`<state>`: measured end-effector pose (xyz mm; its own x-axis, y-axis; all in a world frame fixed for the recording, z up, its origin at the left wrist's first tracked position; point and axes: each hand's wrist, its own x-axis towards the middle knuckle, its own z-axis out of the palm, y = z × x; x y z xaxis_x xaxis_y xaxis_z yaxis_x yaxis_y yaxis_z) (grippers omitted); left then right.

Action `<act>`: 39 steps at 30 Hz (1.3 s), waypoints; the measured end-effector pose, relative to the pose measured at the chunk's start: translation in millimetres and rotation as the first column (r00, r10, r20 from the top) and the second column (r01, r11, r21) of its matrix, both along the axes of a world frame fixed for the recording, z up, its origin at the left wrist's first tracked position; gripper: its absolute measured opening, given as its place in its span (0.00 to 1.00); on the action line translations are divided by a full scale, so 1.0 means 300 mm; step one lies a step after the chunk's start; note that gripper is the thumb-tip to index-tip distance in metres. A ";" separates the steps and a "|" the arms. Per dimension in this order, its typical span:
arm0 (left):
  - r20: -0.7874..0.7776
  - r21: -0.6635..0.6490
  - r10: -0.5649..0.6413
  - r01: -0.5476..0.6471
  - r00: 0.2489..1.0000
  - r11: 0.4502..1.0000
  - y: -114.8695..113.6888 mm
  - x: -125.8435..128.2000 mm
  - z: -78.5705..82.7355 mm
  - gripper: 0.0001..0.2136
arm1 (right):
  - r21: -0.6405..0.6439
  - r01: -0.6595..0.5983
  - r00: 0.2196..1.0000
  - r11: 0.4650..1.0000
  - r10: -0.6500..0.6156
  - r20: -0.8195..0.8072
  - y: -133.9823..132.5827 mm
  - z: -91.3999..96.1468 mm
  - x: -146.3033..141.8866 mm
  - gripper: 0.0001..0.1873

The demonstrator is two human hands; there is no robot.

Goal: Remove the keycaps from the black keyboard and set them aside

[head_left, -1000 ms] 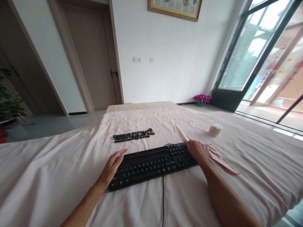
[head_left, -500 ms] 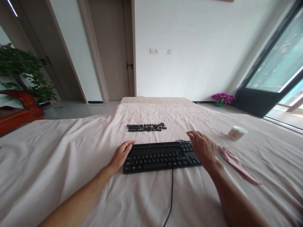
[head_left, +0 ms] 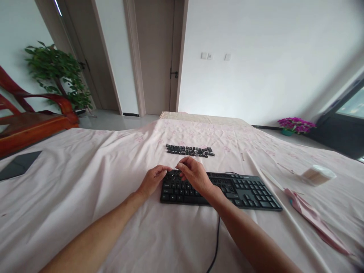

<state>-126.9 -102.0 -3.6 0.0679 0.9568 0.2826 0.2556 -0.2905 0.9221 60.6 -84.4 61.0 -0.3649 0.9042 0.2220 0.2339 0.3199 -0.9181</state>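
A black computer keyboard (head_left: 256, 193) lies on the pink cloth, its upper rows at left and middle showing bare sockets without keycaps. At its upper left corner, my left hand (head_left: 153, 181) has thumb and fingers closed on the edge. My right hand (head_left: 196, 175) is over the left part of the keyboard, fingers pinched on a thin shiny object (head_left: 175, 173) too small to make out. Beyond the keyboard, loose black keycaps (head_left: 184, 150) lie in rough rows.
At right stand a clear tub of cotton swabs (head_left: 320, 175) and a folded pink cloth (head_left: 315, 222). A few single swabs lie nearby. The keyboard cable (head_left: 217, 242) runs toward me. A dark flat panel (head_left: 19, 165) rests at far left, near a wooden chair (head_left: 40, 121).
My right hand has moved left from the number pad to the keyboard's upper left, its fingers now pinched. My left hand stays by the left corner. The view has turned left.
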 end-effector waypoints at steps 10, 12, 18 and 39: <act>-0.109 0.023 0.030 -0.028 0.994 0.999 -0.008 -0.012 0.007 0.09 | -0.028 -0.105 0.988 0.994 0.107 0.111 -0.040 -0.059 -0.068 0.12; -0.173 0.054 -0.028 0.038 0.985 0.998 -0.013 -0.026 0.021 0.07 | 0.020 -0.119 0.980 0.993 0.114 0.160 -0.044 -0.068 -0.069 0.10; -0.314 0.088 -0.233 0.273 0.920 0.958 -0.025 -0.077 0.068 0.05 | 0.349 -0.191 0.936 0.917 0.063 0.346 -0.045 -0.082 -0.081 0.06; -0.431 0.193 -0.054 0.151 0.901 0.969 -0.022 -0.030 -0.001 0.13 | 0.453 -0.144 0.952 0.880 -0.002 0.307 -0.045 -0.144 -0.092 0.06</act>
